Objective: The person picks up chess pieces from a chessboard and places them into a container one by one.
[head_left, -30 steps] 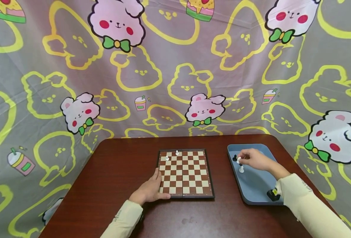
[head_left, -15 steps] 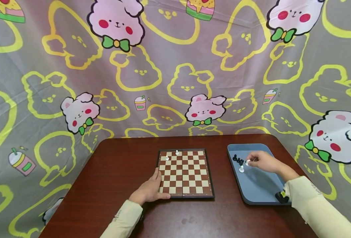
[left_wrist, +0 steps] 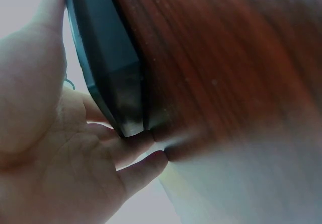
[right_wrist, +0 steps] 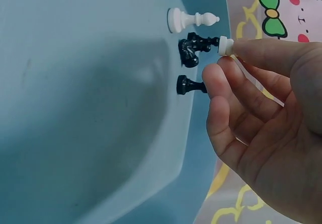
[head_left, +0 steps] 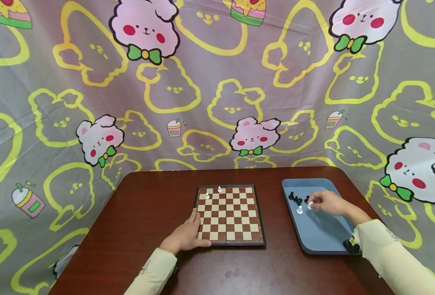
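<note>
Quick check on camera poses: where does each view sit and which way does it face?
Head: high, looking forward and down at chessboard and blue tray; both hands and sleeves show.
Left wrist: low by the table, facing the board's edge; left hand shows.
Right wrist: over the tray, facing its pieces; right hand pinches a white piece.
Shared: tray, board.

Black pieces and a white piece crowd the tray's far end; its near half lies open.

1. Staged recording setup indoors, not a lived-in room.
2. Cartoon bunny-print cloth backdrop hangs behind and wraps both sides.
3. Dark wooden table carries a chessboard and blue tray.
</note>
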`<action>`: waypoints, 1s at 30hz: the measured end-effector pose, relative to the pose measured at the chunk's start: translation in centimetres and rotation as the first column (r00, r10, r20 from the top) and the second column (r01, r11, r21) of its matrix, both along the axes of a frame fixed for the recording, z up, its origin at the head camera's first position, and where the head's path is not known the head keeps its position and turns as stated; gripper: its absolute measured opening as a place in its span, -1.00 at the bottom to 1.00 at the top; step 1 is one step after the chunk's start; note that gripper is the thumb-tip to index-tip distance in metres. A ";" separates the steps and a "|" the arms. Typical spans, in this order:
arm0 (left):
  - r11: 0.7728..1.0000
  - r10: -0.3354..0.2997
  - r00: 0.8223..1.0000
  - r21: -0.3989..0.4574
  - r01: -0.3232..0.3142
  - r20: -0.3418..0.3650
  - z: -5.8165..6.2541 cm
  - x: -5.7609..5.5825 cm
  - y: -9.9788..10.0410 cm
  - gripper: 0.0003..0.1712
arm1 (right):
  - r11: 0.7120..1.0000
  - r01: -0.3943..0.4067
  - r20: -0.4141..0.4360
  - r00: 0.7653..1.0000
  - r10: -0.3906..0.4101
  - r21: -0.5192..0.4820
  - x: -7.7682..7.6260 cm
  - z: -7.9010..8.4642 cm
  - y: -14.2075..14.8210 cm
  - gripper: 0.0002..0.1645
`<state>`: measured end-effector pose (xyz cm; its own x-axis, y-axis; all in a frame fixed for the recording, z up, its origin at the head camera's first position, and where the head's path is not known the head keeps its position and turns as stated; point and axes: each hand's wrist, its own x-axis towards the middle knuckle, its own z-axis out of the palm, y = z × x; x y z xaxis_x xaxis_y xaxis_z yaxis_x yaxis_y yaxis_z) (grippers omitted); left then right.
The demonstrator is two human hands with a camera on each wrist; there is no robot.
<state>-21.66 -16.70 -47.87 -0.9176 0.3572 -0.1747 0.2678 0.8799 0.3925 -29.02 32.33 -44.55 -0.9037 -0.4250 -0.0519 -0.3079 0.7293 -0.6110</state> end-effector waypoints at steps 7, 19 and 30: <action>1.000 -0.007 1.000 -0.004 0.007 0.000 -0.1 0.0 0.0 0.34 | 1.000 0.012 0.022 1.000 -0.012 0.004 0.2 -0.4 0.1 -0.95; 1.000 -0.001 1.000 0.002 0.001 0.003 -0.2 -0.1 -0.1 0.34 | 1.000 0.002 0.023 1.000 -0.002 0.005 -0.2 -0.6 0.6 -0.93; 1.000 -0.001 1.000 0.004 0.001 0.009 -0.3 -0.1 -0.2 0.34 | 1.000 -0.014 0.009 1.000 0.014 0.012 -0.3 0.8 0.3 -0.90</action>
